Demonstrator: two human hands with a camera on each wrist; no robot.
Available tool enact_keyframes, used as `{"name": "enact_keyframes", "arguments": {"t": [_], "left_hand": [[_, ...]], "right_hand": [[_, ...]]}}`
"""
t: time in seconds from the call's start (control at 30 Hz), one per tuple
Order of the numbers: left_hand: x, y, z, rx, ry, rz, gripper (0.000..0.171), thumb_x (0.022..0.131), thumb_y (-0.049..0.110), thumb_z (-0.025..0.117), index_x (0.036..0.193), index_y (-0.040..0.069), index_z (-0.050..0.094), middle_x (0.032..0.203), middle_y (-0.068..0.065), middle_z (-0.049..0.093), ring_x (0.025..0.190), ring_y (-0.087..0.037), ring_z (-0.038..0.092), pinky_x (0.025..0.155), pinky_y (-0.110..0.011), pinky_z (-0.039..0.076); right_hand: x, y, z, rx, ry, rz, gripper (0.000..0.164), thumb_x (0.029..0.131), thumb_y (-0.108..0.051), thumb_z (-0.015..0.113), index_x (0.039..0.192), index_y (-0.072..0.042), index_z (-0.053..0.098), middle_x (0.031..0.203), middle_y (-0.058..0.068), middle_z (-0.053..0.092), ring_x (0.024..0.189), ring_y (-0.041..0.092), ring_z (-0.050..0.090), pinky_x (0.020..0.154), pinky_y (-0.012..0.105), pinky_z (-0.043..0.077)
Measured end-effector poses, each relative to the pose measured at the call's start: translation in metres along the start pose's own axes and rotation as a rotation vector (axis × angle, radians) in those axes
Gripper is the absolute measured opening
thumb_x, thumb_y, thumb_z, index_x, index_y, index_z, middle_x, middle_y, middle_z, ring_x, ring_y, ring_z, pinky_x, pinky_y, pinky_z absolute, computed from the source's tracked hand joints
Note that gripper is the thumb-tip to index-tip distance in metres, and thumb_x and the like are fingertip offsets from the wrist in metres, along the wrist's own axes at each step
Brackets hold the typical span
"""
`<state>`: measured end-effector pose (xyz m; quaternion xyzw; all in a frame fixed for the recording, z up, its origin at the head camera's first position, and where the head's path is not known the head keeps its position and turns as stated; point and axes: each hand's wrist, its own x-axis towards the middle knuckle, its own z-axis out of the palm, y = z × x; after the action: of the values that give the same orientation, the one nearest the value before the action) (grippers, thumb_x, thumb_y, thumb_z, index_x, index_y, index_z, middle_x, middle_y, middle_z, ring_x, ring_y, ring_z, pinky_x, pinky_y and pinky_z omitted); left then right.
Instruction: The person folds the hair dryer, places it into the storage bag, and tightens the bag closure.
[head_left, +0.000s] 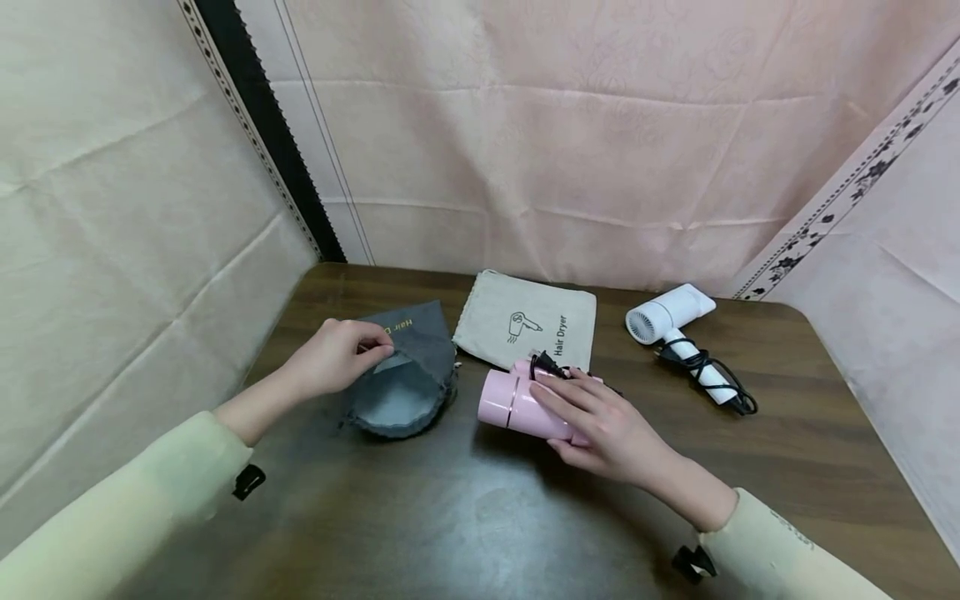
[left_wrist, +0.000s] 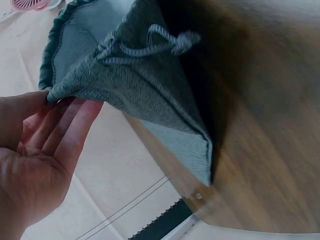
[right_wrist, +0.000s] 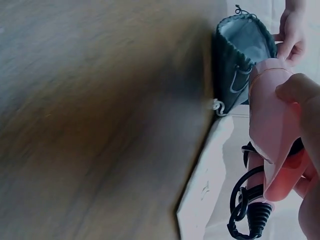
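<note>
In the head view, the left hand [head_left: 341,357] pinches the rim of a dark grey pouch [head_left: 426,346], thumb and forefinger closed on the cloth, and the pouch's mouth gapes toward the person. The right hand [head_left: 603,425] grips a pink hair dryer [head_left: 521,408] just to the right of the pouch, apart from it, with the barrel's near end facing the opening. Behind them on the table [head_left: 450,517] lie a pale pouch [head_left: 517,321] and, farther right, a white hair dryer [head_left: 678,310].

In the left wrist view, the thumb and fingers are together on the rim, and a knotted drawstring [left_wrist: 185,42] hangs outside the cloth. Best, I judge, to lift that rim high and wide, so the mouth stays round and the drawstring stays outside.

In the right wrist view, the thumb presses the barrel while fingers wrap its other side (the fingertips are partly hidden). The black cord [right_wrist: 239,200] is wound by the handle; tucking its loops close and aiming the barrel squarely at the mouth would, I think, prevent snagging. The barrel overlaps the rim here, though the head view shows a gap.

Counted: two hands, two hair dryers (one pink, one white), two pouches, one table.
</note>
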<state>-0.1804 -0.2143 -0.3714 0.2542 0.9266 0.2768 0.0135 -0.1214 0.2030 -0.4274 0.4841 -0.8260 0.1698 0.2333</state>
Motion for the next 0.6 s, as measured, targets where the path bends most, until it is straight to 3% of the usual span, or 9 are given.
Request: {"name": "enact_keyframes", "arguments": {"t": [0.2, 0.33, 0.47, 0.6], "left_hand": [[0.007, 0.009, -0.016, -0.098, -0.002, -0.133, 0.018, 0.108, 0.015, 0.065, 0.111, 0.005, 0.079, 0.096, -0.011, 0.078, 0.061, -0.015, 0.067, 0.061, -0.034, 0.058], [0.009, 0.013, -0.027, -0.087, 0.094, -0.195, 0.019, 0.108, 0.017, 0.064, 0.110, 0.005, 0.079, 0.102, -0.013, 0.079, 0.063, -0.015, 0.073, 0.063, -0.036, 0.063], [0.008, 0.018, -0.032, -0.038, 0.211, -0.216, 0.018, 0.107, 0.016, 0.065, 0.106, 0.005, 0.079, 0.098, -0.012, 0.080, 0.059, -0.015, 0.072, 0.067, -0.041, 0.062], [0.009, 0.024, -0.027, -0.061, 0.248, -0.228, 0.018, 0.107, 0.015, 0.065, 0.106, 0.004, 0.079, 0.092, -0.013, 0.079, 0.058, -0.016, 0.072, 0.063, -0.038, 0.061]], "right_hand": [[0.013, -0.007, -0.003, 0.044, 0.016, 0.003, 0.059, 0.099, -0.033, 0.068, 0.151, -0.005, 0.060, 0.147, 0.017, 0.065, 0.127, 0.043, 0.066, 0.109, 0.060, 0.050], [0.022, -0.012, -0.005, 0.069, 0.016, -0.016, 0.057, 0.103, -0.036, 0.064, 0.150, -0.004, 0.061, 0.147, 0.017, 0.065, 0.126, 0.041, 0.066, 0.114, 0.057, 0.047], [0.031, -0.017, -0.007, 0.081, 0.025, -0.045, 0.056, 0.105, -0.037, 0.061, 0.149, -0.004, 0.062, 0.148, 0.017, 0.064, 0.128, 0.040, 0.065, 0.112, 0.059, 0.049], [0.039, -0.020, -0.007, 0.082, 0.030, -0.068, 0.056, 0.105, -0.037, 0.061, 0.150, -0.004, 0.062, 0.148, 0.016, 0.064, 0.129, 0.039, 0.065, 0.110, 0.061, 0.050]]}}
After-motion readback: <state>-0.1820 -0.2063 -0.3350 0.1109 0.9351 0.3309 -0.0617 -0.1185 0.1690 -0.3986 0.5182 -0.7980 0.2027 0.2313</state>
